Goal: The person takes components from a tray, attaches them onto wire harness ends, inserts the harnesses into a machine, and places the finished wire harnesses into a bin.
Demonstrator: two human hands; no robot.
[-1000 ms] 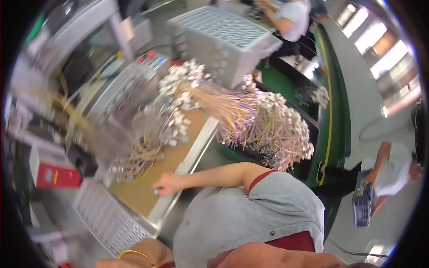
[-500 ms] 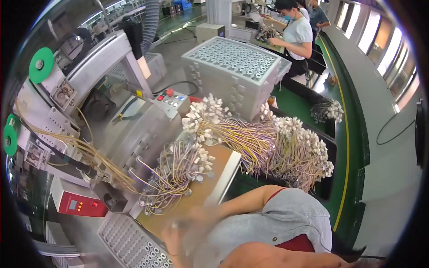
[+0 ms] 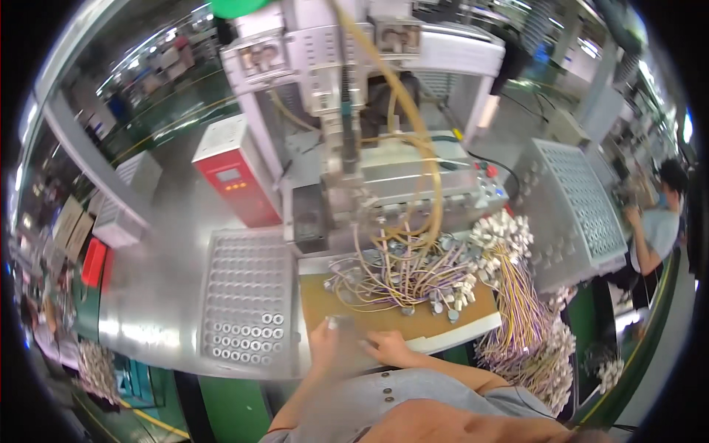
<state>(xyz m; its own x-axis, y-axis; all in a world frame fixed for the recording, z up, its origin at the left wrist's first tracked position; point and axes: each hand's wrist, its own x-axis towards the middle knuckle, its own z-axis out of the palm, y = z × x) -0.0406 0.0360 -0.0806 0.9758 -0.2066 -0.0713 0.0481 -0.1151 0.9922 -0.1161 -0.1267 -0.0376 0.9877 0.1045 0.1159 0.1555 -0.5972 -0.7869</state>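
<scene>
Above the near part of the brown work board [image 3: 354, 319], my left hand [image 3: 322, 345] is closed, with a small grey round-looking part [image 3: 336, 323] at its fingertips; motion blur hides its detail. My right hand [image 3: 391, 348] is just to the right, its thumb and fingers drawn together in a pinch. What it holds, if anything, is too small to make out. Beyond both hands lies a loose heap of yellow and purple wires [image 3: 402, 273] with white connectors and grey round ends. A grey tray [image 3: 210, 295] with rows of pockets is left of the board; metal rings fill its nearer rows.
A machine [image 3: 413, 184] with hanging tan tubes stands behind the board. Left of it is a red-fronted control box [image 3: 240, 188]. Bundled wires [image 3: 517, 295] hang off the right side, beside a stack of grey trays [image 3: 554, 221]. A co-worker [image 3: 657, 229] sits at the far right.
My view has swung left, so the machine and board now sit mid-picture and the ring tray shows whole. My hands are now side by side at the board's near edge.
</scene>
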